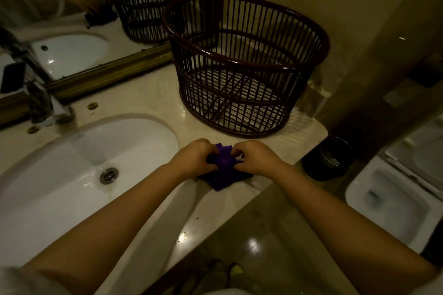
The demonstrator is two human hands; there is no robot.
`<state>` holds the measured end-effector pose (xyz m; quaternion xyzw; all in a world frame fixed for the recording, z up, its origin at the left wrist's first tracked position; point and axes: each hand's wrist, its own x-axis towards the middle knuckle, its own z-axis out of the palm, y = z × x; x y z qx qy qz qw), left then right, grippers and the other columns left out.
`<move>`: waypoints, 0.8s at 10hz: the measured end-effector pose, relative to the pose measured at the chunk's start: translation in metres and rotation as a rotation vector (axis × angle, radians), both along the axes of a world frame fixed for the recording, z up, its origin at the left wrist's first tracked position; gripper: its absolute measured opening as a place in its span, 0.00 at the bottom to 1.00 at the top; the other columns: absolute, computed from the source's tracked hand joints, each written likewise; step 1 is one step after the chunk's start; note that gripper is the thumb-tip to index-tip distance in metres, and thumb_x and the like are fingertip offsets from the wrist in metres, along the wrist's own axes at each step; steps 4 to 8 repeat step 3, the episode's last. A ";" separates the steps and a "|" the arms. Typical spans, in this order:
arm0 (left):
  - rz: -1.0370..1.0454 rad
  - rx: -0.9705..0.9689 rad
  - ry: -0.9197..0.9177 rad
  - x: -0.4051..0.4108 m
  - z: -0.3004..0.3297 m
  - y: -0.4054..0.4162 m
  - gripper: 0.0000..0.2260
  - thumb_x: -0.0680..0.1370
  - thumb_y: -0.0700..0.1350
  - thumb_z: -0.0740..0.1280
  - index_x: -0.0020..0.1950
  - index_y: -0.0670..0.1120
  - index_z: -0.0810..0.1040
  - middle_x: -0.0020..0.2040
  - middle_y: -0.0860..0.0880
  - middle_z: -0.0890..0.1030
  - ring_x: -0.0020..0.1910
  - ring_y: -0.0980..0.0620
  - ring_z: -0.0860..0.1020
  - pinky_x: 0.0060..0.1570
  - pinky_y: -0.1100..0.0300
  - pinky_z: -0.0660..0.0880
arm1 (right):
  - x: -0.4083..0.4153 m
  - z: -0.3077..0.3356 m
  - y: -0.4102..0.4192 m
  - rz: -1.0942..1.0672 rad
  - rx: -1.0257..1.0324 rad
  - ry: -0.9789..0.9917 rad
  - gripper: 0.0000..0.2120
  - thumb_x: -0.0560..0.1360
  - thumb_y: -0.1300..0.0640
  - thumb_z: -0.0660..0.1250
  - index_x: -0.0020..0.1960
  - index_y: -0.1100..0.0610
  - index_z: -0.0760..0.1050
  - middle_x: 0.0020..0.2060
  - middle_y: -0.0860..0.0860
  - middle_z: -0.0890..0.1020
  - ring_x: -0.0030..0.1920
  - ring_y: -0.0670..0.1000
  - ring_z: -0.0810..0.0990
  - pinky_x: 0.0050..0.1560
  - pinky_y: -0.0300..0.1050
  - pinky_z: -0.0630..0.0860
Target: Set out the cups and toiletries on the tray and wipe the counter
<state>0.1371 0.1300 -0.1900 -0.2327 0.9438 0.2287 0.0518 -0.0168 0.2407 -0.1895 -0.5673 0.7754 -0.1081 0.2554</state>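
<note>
A purple cloth [224,170] lies bunched on the beige marble counter [148,96], near its front edge, right of the sink. My left hand [195,158] pinches its left side. My right hand [255,157] pinches its right side, and the two hands almost touch above the cloth. Part of the cloth is hidden under my fingers. No cups, toiletries or tray are in sight.
A dark slatted basket [247,64] stands on the counter behind the cloth. The white sink [79,170] and chrome tap [45,105] are at left, below a gold-framed mirror [72,2]. A small black bin [328,158] and a toilet [393,201] sit on the floor at right.
</note>
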 end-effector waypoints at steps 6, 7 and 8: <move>-0.164 -0.065 0.070 -0.073 0.049 0.046 0.18 0.73 0.53 0.67 0.60 0.48 0.74 0.55 0.49 0.79 0.49 0.52 0.77 0.50 0.53 0.77 | -0.046 0.058 0.069 -0.252 -0.093 0.036 0.14 0.68 0.54 0.72 0.53 0.55 0.78 0.49 0.52 0.82 0.45 0.47 0.76 0.46 0.42 0.75; -0.164 -0.065 0.070 -0.073 0.049 0.046 0.18 0.73 0.53 0.67 0.60 0.48 0.74 0.55 0.49 0.79 0.49 0.52 0.77 0.50 0.53 0.77 | -0.046 0.058 0.069 -0.252 -0.093 0.036 0.14 0.68 0.54 0.72 0.53 0.55 0.78 0.49 0.52 0.82 0.45 0.47 0.76 0.46 0.42 0.75; -0.164 -0.065 0.070 -0.073 0.049 0.046 0.18 0.73 0.53 0.67 0.60 0.48 0.74 0.55 0.49 0.79 0.49 0.52 0.77 0.50 0.53 0.77 | -0.046 0.058 0.069 -0.252 -0.093 0.036 0.14 0.68 0.54 0.72 0.53 0.55 0.78 0.49 0.52 0.82 0.45 0.47 0.76 0.46 0.42 0.75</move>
